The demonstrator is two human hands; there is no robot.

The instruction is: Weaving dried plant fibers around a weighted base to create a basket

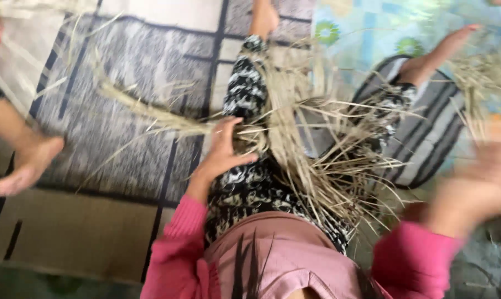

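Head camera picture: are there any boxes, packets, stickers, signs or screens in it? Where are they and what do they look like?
None that I can see: no box, packet, sticker, sign or screen.
Dry straw: tan pile on the lap.
Left hand: resting on the straw.
Right hand: blurred, at the right edge.
Grey mat: dark-lined rectangles on the floor.
Blue flowered cloth: top right.

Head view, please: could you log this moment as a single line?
left hand: on dry straw over lap | right hand: raised, blurred, grip unclear | floor: patterned mat | nearby: another person's foot
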